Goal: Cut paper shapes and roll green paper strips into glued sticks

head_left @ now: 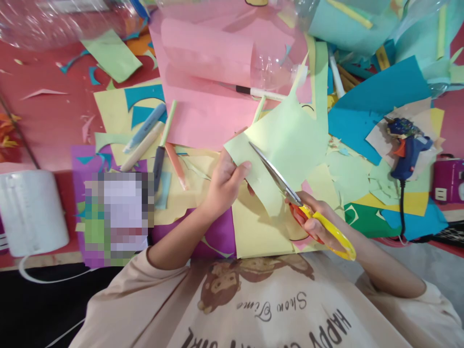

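Note:
My left hand pinches the left edge of a pale green sheet of paper, its thumb on top. In my right hand is a pair of scissors with yellow and red handles, the fingers wrapped round them. The metal blades reach up and left over the sheet, their tips close to my left thumb. Whether the blades are slightly apart is hard to tell. Beneath the green sheet lies a pale yellow sheet.
A pink paper roll round a clear bottle lies at the back. On the right is a blue glue gun with a cord. Markers and paper scraps lie to the left, near a white cylinder. Blue paper is at right.

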{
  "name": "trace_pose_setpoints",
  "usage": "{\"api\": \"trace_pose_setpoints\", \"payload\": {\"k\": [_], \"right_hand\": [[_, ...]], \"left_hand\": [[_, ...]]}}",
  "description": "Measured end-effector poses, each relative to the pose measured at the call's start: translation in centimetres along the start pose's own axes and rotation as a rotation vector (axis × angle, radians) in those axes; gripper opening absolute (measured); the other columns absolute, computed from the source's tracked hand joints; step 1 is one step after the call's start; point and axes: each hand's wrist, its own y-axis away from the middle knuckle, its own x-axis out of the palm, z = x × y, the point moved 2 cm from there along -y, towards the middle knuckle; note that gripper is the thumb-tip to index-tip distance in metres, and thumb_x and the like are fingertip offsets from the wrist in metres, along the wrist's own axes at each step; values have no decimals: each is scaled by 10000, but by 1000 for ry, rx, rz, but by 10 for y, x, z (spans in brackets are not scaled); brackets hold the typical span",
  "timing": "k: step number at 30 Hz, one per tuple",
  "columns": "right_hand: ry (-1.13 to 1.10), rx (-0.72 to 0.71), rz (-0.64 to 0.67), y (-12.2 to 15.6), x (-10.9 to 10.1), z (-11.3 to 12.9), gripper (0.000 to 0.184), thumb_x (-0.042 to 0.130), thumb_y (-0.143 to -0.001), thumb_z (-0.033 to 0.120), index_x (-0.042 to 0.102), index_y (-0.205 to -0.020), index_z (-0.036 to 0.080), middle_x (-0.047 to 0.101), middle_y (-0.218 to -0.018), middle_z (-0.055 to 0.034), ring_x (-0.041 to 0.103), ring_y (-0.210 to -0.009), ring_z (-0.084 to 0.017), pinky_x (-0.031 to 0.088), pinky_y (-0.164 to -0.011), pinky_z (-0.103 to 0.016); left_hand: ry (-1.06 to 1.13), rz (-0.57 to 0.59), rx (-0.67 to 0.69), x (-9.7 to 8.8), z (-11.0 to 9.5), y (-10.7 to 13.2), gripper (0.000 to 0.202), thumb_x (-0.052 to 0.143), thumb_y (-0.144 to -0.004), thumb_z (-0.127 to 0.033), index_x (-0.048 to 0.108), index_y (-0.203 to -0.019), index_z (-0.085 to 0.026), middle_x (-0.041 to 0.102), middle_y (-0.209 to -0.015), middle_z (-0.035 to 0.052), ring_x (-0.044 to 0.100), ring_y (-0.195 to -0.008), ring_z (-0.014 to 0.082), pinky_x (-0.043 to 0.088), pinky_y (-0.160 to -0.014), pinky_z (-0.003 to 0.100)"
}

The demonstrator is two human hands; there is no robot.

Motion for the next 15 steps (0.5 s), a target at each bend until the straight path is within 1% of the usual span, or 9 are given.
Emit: {"api": "trace_pose_setpoints", "payload": {"k": [2, 4, 5, 7, 9, 11, 12, 15], "right_hand": [[-28, 18, 3, 0, 0, 0, 622, 404, -794, 743, 500, -1055, 187, 384, -750, 15, 326, -626, -112, 305, -548, -250], [-35, 25, 12, 0, 0, -1, 623, 405, -789, 749, 497, -1042, 188, 353, -733, 24, 295, -616, -109, 287, -535, -248], [-33, 26, 19, 0, 0, -1, 632, 405, -784, 754, 496, -1049, 188, 347, -731, 27, 285, -615, -107, 277, -529, -247], [-37, 37, 29, 0, 1, -2, 663, 410, -761, 776, 494, -1063, 191, 342, -721, 33, 270, -605, -103, 255, -517, -243], [-52, 59, 43, 0, 2, -1, 689, 423, -725, 801, 490, -1051, 197, 345, -703, 42, 265, -590, -97, 242, -508, -240], [-54, 75, 73, -1, 2, 1, 688, 424, -711, 809, 481, -1027, 201, 361, -691, 46, 282, -582, -94, 252, -508, -238], [-46, 76, 94, -1, 2, 2, 678, 416, -719, 805, 473, -1025, 202, 369, -690, 45, 297, -583, -95, 263, -511, -237], [-9, 58, 130, -1, 1, 6, 650, 370, -765, 784, 449, -1035, 199, 383, -687, 42, 329, -582, -97, 289, -511, -236]], "left_hand": [[-10, 0, 16, 0, 0, -1, 347, 578, -849, -390, 539, -1162, -244, 634, -1021, 58, 624, -1011, 223, 554, -822, 323], [-1, -25, 15, -1, -1, -1, 339, 611, -823, -388, 545, -1122, -242, 623, -1027, 52, 619, -976, 207, 543, -822, 323], [13, -57, 5, -2, -2, -1, 333, 623, -813, -397, 549, -1095, -236, 618, -992, 45, 622, -915, 192, 543, -781, 309], [49, -129, -39, -5, -3, -1, 292, 628, -801, -431, 568, -988, -215, 583, -841, 20, 594, -728, 146, 514, -634, 257], [64, -211, -99, -9, -4, -1, 259, 633, -792, -445, 557, -794, -197, 476, -659, -16, 492, -556, 100, 428, -502, 217], [58, -258, -166, -12, -4, -1, 307, 636, -790, -423, 497, -645, -192, 368, -564, -36, 397, -477, 80, 353, -442, 211], [56, -263, -192, -13, -3, -1, 326, 634, -792, -409, 476, -608, -191, 341, -543, -39, 369, -458, 76, 328, -426, 213], [44, -237, -221, -13, -1, -1, 322, 610, -803, -378, 469, -582, -191, 341, -530, -38, 334, -431, 70, 282, -400, 217]]}}
